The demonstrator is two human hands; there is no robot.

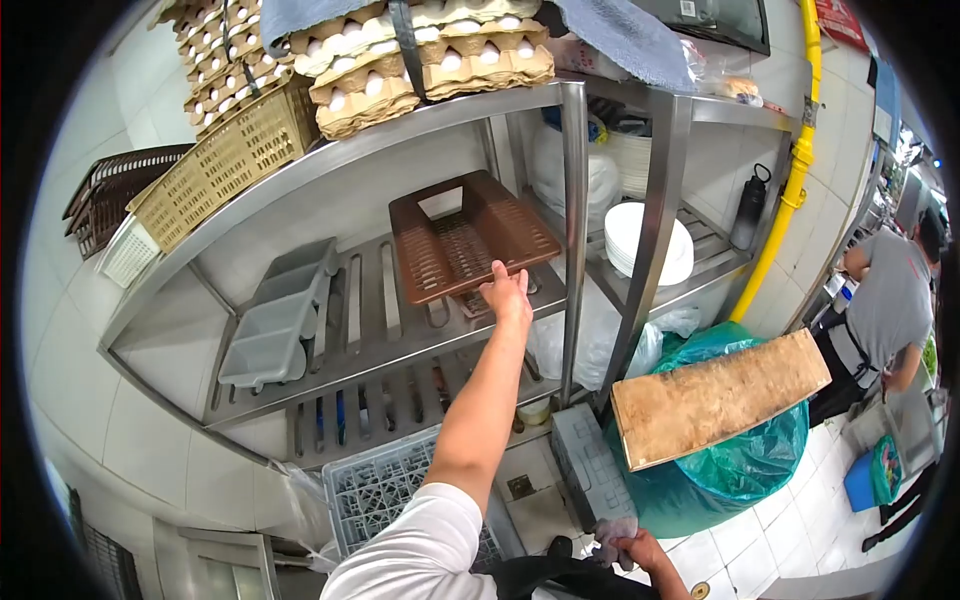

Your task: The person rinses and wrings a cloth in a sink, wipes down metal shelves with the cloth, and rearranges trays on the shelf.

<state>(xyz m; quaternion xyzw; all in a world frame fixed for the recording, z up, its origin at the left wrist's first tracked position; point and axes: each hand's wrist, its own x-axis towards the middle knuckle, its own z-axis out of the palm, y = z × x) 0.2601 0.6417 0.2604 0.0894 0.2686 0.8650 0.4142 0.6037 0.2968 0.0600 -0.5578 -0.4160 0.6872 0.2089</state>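
Observation:
A brown plastic basket [425, 250] with slotted sides rests tilted on the slatted metal shelf [375, 300]. My left hand [507, 292] reaches to its near edge, fingers against the rim. Low in the view, my right hand [640, 550] is closed on a crumpled grey cloth [614, 540]. Left of the basket, grey divided trays [268, 330] lie on the same shelf.
Egg cartons [440, 65] and a tan crate [225, 160] top the rack. White plates [648, 245] and a black bottle [750, 208] stand right. A wooden board [720, 400] lies over a green-lined bin [690, 500]. Another person [890, 290] stands at the far right.

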